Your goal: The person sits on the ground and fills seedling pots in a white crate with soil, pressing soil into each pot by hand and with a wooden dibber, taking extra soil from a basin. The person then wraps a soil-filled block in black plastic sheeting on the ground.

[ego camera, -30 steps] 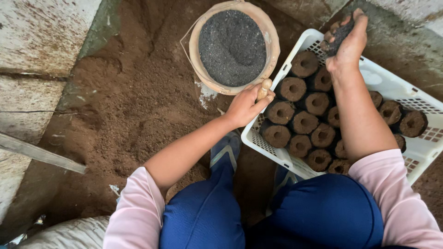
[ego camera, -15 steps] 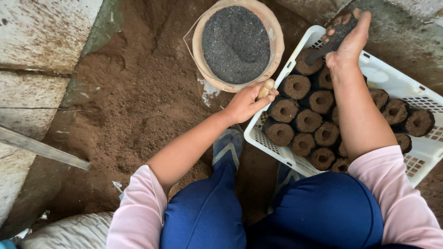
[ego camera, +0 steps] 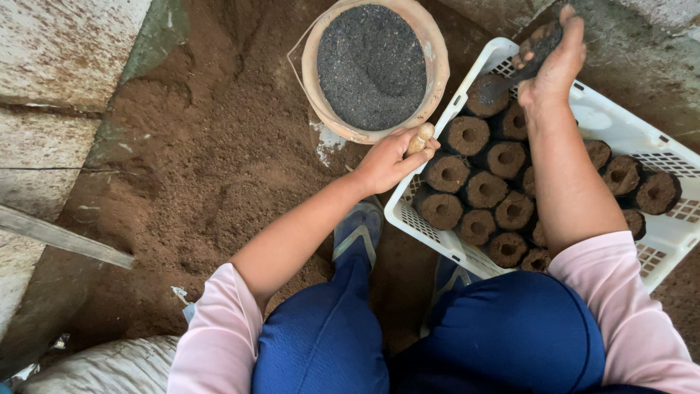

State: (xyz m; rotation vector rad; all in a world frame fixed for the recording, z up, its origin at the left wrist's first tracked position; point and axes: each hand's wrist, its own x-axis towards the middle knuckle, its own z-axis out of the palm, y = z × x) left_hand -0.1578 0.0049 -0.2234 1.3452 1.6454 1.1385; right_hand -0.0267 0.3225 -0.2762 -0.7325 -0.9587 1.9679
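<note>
While the person squats over the dirt floor, both hands work at a crate of soil pots.

Nearest, the blue-trousered knees (ego camera: pixel 503 328) frame the work, so the crate (ego camera: pixel 620 128) sits within arm's reach on the right. The left hand (ego camera: pixel 390 160) is closed around a small wooden dibber (ego camera: pixel 421 137), its rounded end up, held at the crate's near corner beside the pots (ego camera: pixel 477 190); each pot shows a centre hole and stands packed against its neighbours. Farther off, the right hand (ego camera: pixel 554 58) is closed on a dark soil pot (ego camera: pixel 529 55), tilted above the crate's far corner. Beyond, a bowl (ego camera: pixel 434 55) of dark grit sits touching the crate's edge, handy to both hands.
</note>
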